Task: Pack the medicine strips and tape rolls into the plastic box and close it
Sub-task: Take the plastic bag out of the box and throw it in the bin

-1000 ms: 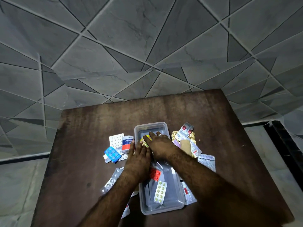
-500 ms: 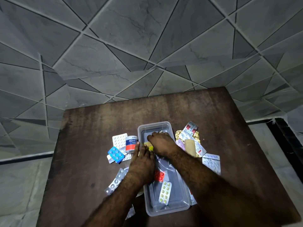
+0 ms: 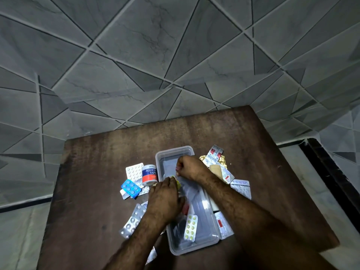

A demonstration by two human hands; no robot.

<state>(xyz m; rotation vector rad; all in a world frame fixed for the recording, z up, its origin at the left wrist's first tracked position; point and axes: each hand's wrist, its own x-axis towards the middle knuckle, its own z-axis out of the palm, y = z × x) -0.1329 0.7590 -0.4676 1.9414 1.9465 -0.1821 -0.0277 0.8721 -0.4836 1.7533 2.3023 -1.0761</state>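
A clear plastic box lies lengthwise in the middle of the brown table. Inside it I see a strip of yellow pills near the front end. My left hand rests over the box's left wall, fingers closed around a yellow strip. My right hand is curled over the box's far half, fingertips pinched; what they pinch is hidden. An adhesive tape roll, a white strip and a blue strip lie left of the box.
Silver strips lie at the left front. Right of the box there are a gold foil strip, a red-and-white strip, a beige strip and more silver ones. A grey tiled wall rises behind the table.
Both hands have stayed over the box. My right hand's fingers have curled from flat into a pinch. The left hand has shifted slightly toward the box's left wall.
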